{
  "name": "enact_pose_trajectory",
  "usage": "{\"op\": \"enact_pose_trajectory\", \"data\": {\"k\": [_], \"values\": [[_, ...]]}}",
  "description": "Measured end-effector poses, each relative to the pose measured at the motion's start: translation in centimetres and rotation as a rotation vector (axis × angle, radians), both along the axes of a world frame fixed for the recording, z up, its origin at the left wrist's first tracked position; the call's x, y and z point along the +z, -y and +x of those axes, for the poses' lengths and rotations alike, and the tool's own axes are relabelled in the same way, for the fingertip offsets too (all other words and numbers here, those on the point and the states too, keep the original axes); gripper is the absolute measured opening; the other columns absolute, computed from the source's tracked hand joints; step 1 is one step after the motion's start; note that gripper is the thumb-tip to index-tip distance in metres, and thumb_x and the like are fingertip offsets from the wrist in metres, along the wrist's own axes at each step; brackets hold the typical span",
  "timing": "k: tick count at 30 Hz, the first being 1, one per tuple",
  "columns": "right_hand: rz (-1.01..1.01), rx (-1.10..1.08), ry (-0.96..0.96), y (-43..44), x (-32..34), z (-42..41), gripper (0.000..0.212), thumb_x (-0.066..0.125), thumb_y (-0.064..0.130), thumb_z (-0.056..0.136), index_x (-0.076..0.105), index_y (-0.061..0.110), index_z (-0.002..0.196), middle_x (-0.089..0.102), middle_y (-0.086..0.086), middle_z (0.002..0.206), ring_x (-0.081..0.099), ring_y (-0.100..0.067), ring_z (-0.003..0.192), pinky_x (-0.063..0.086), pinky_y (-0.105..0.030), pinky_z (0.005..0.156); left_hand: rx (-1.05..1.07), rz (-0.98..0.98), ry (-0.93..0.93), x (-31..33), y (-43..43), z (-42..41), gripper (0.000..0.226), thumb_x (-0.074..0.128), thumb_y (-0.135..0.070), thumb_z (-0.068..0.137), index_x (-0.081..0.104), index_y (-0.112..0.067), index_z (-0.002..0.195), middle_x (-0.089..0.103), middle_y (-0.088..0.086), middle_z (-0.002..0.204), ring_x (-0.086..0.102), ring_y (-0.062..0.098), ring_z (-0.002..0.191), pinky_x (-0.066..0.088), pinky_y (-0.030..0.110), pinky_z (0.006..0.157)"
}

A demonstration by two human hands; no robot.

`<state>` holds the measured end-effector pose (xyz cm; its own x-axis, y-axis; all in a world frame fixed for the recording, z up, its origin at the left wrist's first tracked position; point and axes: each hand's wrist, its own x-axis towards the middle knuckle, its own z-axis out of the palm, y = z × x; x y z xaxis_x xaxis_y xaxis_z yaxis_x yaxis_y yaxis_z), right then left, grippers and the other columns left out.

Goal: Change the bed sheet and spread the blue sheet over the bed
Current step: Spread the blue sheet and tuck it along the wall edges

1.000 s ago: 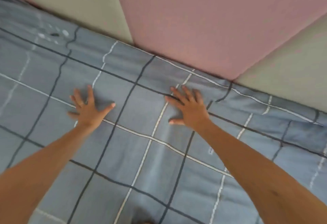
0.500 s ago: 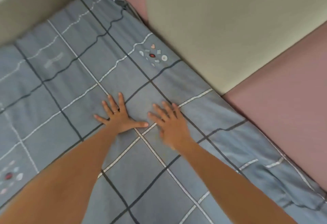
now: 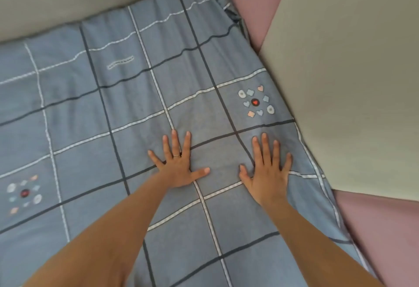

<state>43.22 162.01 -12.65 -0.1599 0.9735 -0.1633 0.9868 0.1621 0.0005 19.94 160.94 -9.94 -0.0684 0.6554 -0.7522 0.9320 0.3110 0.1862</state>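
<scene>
A pink pad [image 3: 247,3] and a tan pad [image 3: 340,78] stand up along the bed's right edge. The blue sheet [image 3: 90,109] covers the bed and bunches up in the far corner. My left hand [image 3: 179,164] and right hand [image 3: 267,173] press flat on it, fingers straight and spread, holding nothing.

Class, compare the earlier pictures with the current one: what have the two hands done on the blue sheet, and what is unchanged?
The left hand and right hand slid along the blue sheet from the pink panel to the beige panel, then spread apart. Unchanged: both press flat, gripping nothing.
</scene>
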Motion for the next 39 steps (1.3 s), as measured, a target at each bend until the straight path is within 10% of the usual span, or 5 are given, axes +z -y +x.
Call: {"op": "enact_pose_trajectory", "data": {"k": [9, 13, 19, 32, 39], "values": [[-0.259, -0.103, 0.147, -1.3, 2.4, -1.7, 0.085, 0.023, 0.064, 0.085, -0.013, 0.024, 0.150, -0.006, 0.003, 0.160, 0.001, -0.022, 0.147, -0.017, -0.047, 0.105, 0.011, -0.028, 0.079, 0.4, -0.6, -0.6, 0.111, -0.009, -0.099, 0.037, -0.054, -0.038, 0.117, -0.063, -0.003, 0.122, -0.053, 0.025, 0.116, -0.034, 0.060, 0.087], [0.037, -0.412, -0.057, -4.5, 6.4, -7.8, 0.055, 0.064, 0.029, 0.071, 0.052, 0.006, 0.120, 0.053, -0.018, 0.115, 0.050, -0.035, 0.106, 0.034, -0.048, 0.092, 0.156, 0.279, 0.198, 2.3, -1.0, -3.9, 0.106, 0.035, -0.082, 0.072, -0.018, -0.028, 0.147, -0.022, 0.000, 0.156, -0.029, 0.012, 0.140, -0.025, 0.053, 0.106], [0.109, 0.571, -0.081, -12.2, 7.7, -20.4, 0.081, 0.077, 0.024, 0.059, 0.047, 0.024, 0.134, 0.051, -0.005, 0.138, 0.043, -0.032, 0.128, 0.035, -0.047, 0.105, 0.656, 0.415, -0.034, 4.6, -13.0, -16.4, 0.127, 0.081, -0.049, 0.065, -0.007, -0.018, 0.152, -0.020, 0.007, 0.157, -0.020, 0.023, 0.144, -0.007, 0.065, 0.109], [-0.296, 0.024, 0.218, -22.8, 5.2, -19.8, 0.111, 0.055, 0.052, 0.079, -0.020, 0.007, 0.147, -0.029, -0.011, 0.154, -0.024, -0.033, 0.142, -0.025, -0.058, 0.101, 0.629, -0.117, 0.034, 3.4, -23.2, -15.5, 0.171, 0.076, -0.079, 0.029, -0.043, -0.019, 0.136, -0.048, 0.015, 0.141, -0.039, 0.038, 0.133, -0.012, 0.069, 0.105], [-0.062, 0.602, -0.041, -23.0, 6.5, -25.8, 0.084, 0.074, 0.039, 0.068, 0.042, 0.017, 0.143, 0.037, -0.008, 0.151, 0.037, -0.030, 0.137, 0.034, -0.043, 0.109, 0.702, -0.134, -0.047, 2.8, -24.2, -14.7, 0.144, 0.073, -0.067, 0.061, -0.042, -0.024, 0.136, -0.048, 0.010, 0.143, -0.037, 0.034, 0.135, -0.008, 0.071, 0.103]]}}
